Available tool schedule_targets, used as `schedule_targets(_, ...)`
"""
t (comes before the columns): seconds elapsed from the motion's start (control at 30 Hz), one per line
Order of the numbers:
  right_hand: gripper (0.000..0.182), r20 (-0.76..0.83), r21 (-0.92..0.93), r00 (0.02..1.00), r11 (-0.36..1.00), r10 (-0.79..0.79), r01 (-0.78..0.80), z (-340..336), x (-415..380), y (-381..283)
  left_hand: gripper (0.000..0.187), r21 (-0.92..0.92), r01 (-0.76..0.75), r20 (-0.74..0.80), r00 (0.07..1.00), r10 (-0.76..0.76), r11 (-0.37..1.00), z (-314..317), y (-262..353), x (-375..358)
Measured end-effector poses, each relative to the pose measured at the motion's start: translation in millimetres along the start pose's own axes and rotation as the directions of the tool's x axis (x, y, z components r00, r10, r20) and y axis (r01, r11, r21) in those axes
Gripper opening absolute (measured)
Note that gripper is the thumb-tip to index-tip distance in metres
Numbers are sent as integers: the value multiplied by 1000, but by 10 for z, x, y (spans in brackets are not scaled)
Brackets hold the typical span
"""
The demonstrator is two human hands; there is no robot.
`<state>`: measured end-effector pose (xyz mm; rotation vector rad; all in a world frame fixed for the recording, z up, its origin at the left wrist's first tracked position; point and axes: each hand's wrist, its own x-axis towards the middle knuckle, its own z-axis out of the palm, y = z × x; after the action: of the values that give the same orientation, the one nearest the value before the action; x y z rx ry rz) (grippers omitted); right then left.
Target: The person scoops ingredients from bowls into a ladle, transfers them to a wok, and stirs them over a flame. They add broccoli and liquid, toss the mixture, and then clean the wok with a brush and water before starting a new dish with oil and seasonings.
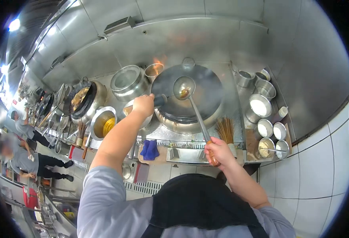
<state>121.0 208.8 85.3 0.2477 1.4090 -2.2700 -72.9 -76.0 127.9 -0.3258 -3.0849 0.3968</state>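
My right hand [218, 151] is wrapped round the wooden grip of a long metal ladle [198, 116]. The ladle's bowl hangs over the dark wok [207, 85] and has a little brown liquid in it. My left hand [143, 105] is closed round what looks like a bottle with a dark end [160, 100], tilted toward the ladle bowl; my fingers hide most of it. A thin line runs from its tip to the bowl's edge. Haze rises from the wok, which sits on a round metal burner ring.
Orange flame [158, 65] shows behind a small metal pot [154, 70]. Left are a lidded pot [127, 79], a bowl of yellow oil [99, 123] and another wok [79, 99]. A bamboo brush [225, 129] stands right, near several seasoning tins [260, 105]. Two people [23, 158] are far left.
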Motion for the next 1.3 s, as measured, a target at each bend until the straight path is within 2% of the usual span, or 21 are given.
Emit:
schedule_targets(0.13,5,-19,19,1000,1000,-18,18,-25,98,-8,26,-40,9,24,1000,-8,999,-28,-17,-52)
schedule_targets(0.2,5,-17,7,999,999,-35,35,-32,143,-40,42,-54,10,14,1000,-9,998,73,-49,-19)
schedule_targets(0.4,13,8,82,999,996,33,-33,-121,285,-203,41,-130,81,38,996,-77,988,54,-38,-56)
schedule_targets(0.53,14,39,66,998,996,55,-57,-240,387,-340,33,-134,124,74,991,-115,983,-51,9,-106)
schedule_targets(0.63,13,10,-44,1000,999,13,-12,-427,602,-361,47,-174,139,123,985,-119,975,-105,72,-85)
schedule_targets(0.7,19,-124,-542,990,840,-68,-10,-563,797,-359,63,-506,240,69,969,-238,829,-114,141,-42)
schedule_targets(0.73,19,-127,-534,990,845,-62,-15,-675,955,-249,63,-500,240,76,969,-234,832,-142,209,8)
schedule_targets(0.77,24,-106,-761,942,636,-318,129,-782,1153,-95,68,-632,197,-18,963,-268,749,-190,284,74)
schedule_targets(0.8,30,-14,-916,844,345,-536,204,-773,1186,-70,73,-746,134,-102,945,-311,652,-223,377,145)
schedule_targets(0.83,30,-28,-913,845,358,-533,196,-820,1191,-86,80,-783,48,-193,929,-315,620,-243,506,233)
schedule_targets(0.87,28,-111,-733,963,675,-244,86,-740,1076,-294,80,-778,43,-188,936,-297,627,-344,659,314)
schedule_targets(0.9,26,-91,-465,993,879,73,-107,-738,961,-462,83,-840,-32,-217,935,-281,542,-504,838,379)
schedule_targets(0.93,26,-115,-437,991,892,72,-116,-836,863,-547,86,-888,-109,-244,935,-258,446,-616,1031,457)
schedule_targets(1.0,28,-49,-601,997,796,59,-77,-1109,674,-708,86,-886,-210,-301,938,-169,414,-735,1447,725)
schedule_targets(1.03,29,-35,-774,999,632,24,-42,-1247,579,-796,84,-926,-277,-322,934,-154,257,-800,1696,859)
schedule_targets(1.07,32,75,-932,962,323,-264,162,-1496,665,-556,83,-944,-317,-327,934,-143,88,-866,1967,949)
schedule_targets(1.1,36,-8,-959,975,277,-222,55,-1524,569,-598,78,-953,-299,-296,954,-53,-44,-1078,2280,974)
schedule_targets(1.13,40,-83,-975,980,219,-181,-42,-1533,515,-675,78,-955,-292,-293,956,0,-55,-1104,2626,1085)
schedule_targets(1.23,50,-81,-983,992,169,-97,-64,-1661,450,-765,71,-909,-400,-409,910,66,-121,-1154,3602,1403)
schedule_targets(1.27,50,-97,-980,990,185,-98,-77,-1705,415,-777,72,-881,-407,-443,888,119,-243,-1218,3952,1443)
schedule_targets(1.3,50,-71,-974,993,222,-96,-48,-1751,365,-748,72,-870,-435,-473,870,140,-234,-1194,4272,1542)
